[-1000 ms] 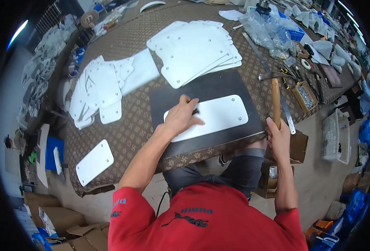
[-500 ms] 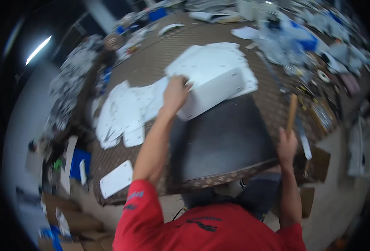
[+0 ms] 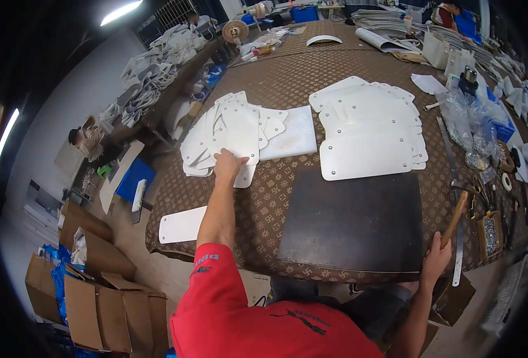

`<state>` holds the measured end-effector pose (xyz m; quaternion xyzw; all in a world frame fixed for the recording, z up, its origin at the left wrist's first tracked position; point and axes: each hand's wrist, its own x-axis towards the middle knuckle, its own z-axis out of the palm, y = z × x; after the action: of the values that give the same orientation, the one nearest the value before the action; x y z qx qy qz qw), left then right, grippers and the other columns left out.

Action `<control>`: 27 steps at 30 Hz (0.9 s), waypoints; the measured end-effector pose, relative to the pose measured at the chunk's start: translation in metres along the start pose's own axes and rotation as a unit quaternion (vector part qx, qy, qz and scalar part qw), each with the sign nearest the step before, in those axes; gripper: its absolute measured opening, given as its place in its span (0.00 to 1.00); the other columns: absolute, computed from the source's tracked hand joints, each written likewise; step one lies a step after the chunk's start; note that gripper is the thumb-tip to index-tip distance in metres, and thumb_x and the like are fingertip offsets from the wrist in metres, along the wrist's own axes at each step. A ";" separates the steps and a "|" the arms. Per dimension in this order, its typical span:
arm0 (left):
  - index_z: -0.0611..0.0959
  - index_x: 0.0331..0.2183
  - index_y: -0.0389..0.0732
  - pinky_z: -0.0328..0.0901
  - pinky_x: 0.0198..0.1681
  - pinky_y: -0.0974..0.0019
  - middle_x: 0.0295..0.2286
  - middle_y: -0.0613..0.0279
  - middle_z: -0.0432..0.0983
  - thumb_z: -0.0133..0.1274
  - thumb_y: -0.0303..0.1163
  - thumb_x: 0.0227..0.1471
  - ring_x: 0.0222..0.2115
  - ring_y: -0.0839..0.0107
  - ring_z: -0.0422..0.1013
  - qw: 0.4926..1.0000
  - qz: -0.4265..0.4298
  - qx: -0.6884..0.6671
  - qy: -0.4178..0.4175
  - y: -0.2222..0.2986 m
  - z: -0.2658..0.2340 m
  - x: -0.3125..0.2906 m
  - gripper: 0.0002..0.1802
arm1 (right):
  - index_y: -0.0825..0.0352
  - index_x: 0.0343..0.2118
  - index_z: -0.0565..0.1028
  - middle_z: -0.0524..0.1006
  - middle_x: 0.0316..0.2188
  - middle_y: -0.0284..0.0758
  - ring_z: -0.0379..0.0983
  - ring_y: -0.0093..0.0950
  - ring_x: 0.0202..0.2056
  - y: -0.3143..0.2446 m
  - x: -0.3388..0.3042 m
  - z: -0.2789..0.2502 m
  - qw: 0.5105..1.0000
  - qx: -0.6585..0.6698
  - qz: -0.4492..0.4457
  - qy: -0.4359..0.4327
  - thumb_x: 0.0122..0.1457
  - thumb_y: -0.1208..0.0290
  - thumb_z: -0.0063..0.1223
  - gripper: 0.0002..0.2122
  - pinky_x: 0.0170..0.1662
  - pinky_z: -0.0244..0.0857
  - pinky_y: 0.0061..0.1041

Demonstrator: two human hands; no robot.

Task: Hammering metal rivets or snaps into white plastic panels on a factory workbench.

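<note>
My left hand [image 3: 229, 165] is at the near edge of the top white panel [image 3: 240, 128] in the left pile, its thumb and fingers apart on the surface. The panels there are flat, round-cornered and studded with small metal rivets, overlapping loosely. A second stack of similar white panels [image 3: 368, 160] lies right of it, behind a dark square mat [image 3: 353, 224]. At the table's near right edge, my right hand [image 3: 435, 258] is closed round the wooden handle of a hammer [image 3: 455, 219], its head pointing away from me. A single white panel [image 3: 180, 225] lies left of my left forearm.
A long metal ruler [image 3: 458, 262] runs along the table's right side. Beside it are a small box of metal bits [image 3: 490, 234], hand tools and plastic bags [image 3: 463, 119]. Cardboard boxes [image 3: 100, 310] stand on the floor at lower left. Other people are at the far end.
My left hand has moved from the right stack to the left pile. The panel it was on, tilted before, now lies flat on the right stack. The hammer stays in my right hand.
</note>
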<state>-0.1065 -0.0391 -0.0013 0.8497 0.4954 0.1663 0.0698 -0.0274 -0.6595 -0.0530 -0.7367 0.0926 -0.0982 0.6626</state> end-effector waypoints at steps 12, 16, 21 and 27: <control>0.81 0.45 0.31 0.69 0.39 0.59 0.35 0.50 0.81 0.65 0.32 0.49 0.34 0.59 0.77 0.928 0.262 -0.178 0.196 -0.011 -0.079 -0.028 0.23 | 0.57 0.28 0.64 0.58 0.16 0.19 0.53 0.11 0.13 -0.018 -0.010 0.007 0.999 0.006 0.046 0.002 0.68 0.61 0.51 0.12 0.14 0.44 0.15; 0.82 0.45 0.34 0.68 0.35 0.67 0.30 0.60 0.80 0.63 0.25 0.51 0.30 0.71 0.75 0.888 0.274 -0.365 0.059 0.016 -0.124 -0.080 0.18 | 0.57 0.29 0.64 0.58 0.16 0.19 0.53 0.11 0.14 -0.019 -0.010 0.006 0.999 -0.004 0.036 -0.013 0.68 0.60 0.51 0.13 0.14 0.44 0.15; 0.83 0.44 0.35 0.67 0.33 0.72 0.29 0.65 0.80 0.64 0.26 0.51 0.28 0.79 0.72 0.802 0.223 -0.518 -0.197 0.058 -0.131 -0.142 0.17 | 0.56 0.28 0.64 0.58 0.16 0.18 0.52 0.11 0.13 -0.023 -0.011 0.003 0.998 -0.024 0.047 -0.016 0.68 0.60 0.52 0.13 0.14 0.43 0.15; 0.84 0.43 0.34 0.67 0.37 0.70 0.30 0.62 0.80 0.66 0.31 0.51 0.32 0.76 0.71 0.701 0.235 -0.502 -0.450 0.069 -0.030 -0.168 0.18 | 0.57 0.29 0.65 0.58 0.16 0.19 0.53 0.11 0.14 -0.021 -0.011 -0.001 0.998 -0.003 0.046 -0.033 0.68 0.61 0.52 0.12 0.14 0.44 0.16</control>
<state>-0.1368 -0.2198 0.0105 0.7516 0.0324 -0.0005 0.6589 -0.0379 -0.6550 -0.0322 -0.7365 0.1043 -0.0428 0.6669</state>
